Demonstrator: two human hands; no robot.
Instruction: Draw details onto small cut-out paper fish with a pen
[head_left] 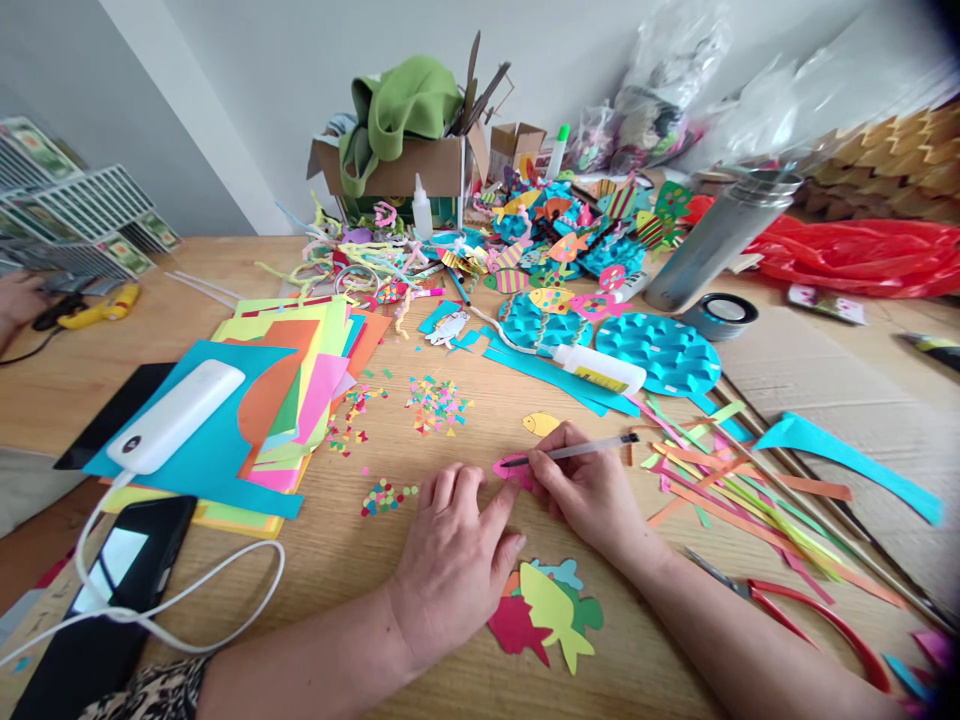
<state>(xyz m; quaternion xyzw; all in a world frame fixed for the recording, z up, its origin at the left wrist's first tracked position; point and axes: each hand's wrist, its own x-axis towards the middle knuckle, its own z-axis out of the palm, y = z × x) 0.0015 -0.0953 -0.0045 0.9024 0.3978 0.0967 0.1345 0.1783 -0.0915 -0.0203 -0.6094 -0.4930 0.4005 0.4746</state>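
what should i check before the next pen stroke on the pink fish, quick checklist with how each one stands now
1. Pen gripped in the right hand: ok.
2. Pen tip on the pink fish: ok.
3. Left hand close enough to steady the fish: ok, index fingertip at its lower edge.
4. Pile of cut fish apart from the pink one: ok, it lies nearer the body, between the forearms.
5. Red-handled scissors away from the right forearm: not ok, they lie right beside it.
6. White glue bottle sealed: cannot tell.
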